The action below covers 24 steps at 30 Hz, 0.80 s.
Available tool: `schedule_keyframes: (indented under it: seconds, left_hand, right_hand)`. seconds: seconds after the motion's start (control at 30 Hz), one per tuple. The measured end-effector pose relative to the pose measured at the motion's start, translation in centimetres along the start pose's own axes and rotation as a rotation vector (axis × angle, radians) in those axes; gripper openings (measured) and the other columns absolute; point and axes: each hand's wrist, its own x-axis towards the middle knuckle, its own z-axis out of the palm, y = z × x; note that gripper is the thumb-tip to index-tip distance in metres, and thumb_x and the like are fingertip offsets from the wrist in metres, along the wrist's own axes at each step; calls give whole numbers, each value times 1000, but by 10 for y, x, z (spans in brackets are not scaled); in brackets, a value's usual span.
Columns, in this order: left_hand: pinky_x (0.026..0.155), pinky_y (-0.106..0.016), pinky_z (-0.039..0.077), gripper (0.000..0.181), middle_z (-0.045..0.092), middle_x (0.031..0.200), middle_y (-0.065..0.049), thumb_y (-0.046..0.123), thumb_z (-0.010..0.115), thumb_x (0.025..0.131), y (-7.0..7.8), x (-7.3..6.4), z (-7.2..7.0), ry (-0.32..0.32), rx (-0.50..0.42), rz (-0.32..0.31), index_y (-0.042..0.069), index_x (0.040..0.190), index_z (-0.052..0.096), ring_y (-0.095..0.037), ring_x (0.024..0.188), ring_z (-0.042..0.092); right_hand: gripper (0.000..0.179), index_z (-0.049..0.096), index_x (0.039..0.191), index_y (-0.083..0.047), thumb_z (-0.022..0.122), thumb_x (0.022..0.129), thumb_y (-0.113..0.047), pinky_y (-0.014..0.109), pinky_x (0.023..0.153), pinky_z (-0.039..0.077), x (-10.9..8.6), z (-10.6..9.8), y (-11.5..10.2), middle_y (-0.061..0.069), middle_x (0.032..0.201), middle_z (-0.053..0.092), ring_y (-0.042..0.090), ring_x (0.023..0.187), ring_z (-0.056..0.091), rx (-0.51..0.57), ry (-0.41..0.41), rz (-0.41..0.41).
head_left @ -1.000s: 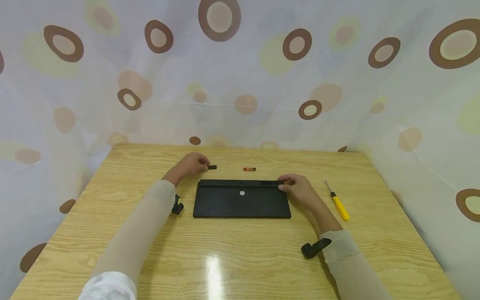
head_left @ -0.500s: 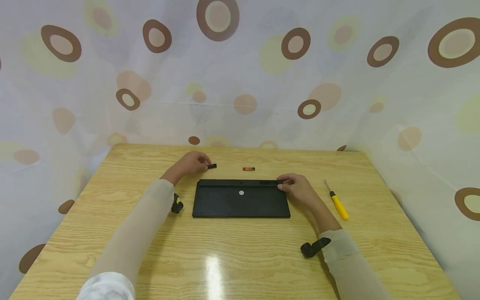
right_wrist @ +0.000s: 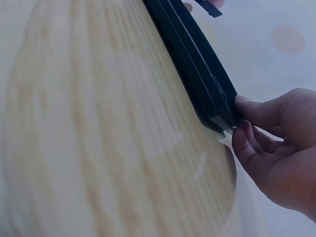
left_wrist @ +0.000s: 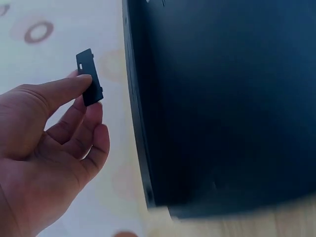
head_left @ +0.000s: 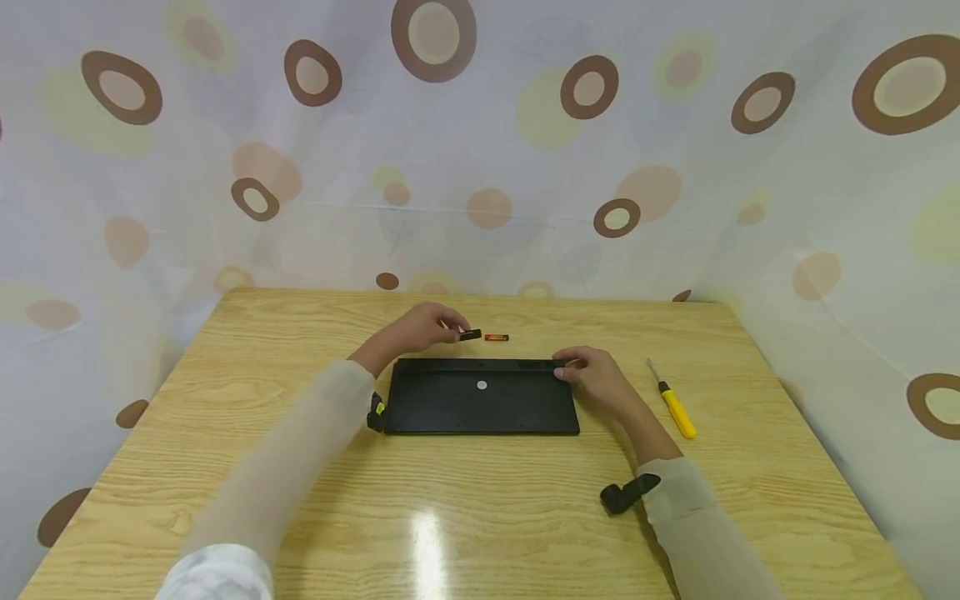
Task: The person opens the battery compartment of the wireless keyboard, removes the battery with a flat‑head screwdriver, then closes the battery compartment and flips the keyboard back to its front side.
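A black keyboard [head_left: 480,410] lies face down on the wooden table, a round white sticker on its underside and a darker battery slot [head_left: 534,365] toward the right of its raised back ridge. Between thumb and fingers my left hand [head_left: 422,328] pinches a small black battery cover [left_wrist: 87,61], a flat strip with little tabs and a slit. It is held behind the keyboard, just left of a red and black battery [head_left: 497,337]. My right hand [head_left: 596,375] grips the keyboard's back right corner, thumb on one face and fingertips on the other in the right wrist view.
A yellow-handled screwdriver [head_left: 678,412] lies on the table [head_left: 525,517] to the right of my right hand, its shaft pointing away. Behind and beside the table hangs a pale curtain [head_left: 487,150] with brown ring patterns. Both wrists carry small black cameras.
My left hand has carried the battery cover to the right, close to the battery, after lifting and turning it slightly. The right hand and the keyboard stay in place.
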Motion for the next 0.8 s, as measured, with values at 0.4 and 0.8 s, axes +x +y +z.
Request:
schedule_keyframes:
  seconds: [0.4,0.8]
  left_hand:
    - [92,-36,53,27,71,122,-6,12,59,102,36,33,33,-105,47,100,11,127,71,-19,106,65]
    - [82,-30,52,31,72,118,-8,12,57,103,54,59,58,-209,97,166,11,132,68,-15,94,67]
  right_hand:
    - [38,61,137,-8,64,101,-19,50,99,49,-3,-2,0,19,128,64,35,117,61,4,-1,-16]
    - [39,61,137,-8,64,100,-23,52,102,47,2,-4,5,20,128,64,36,117,61,-6,-17,-25]
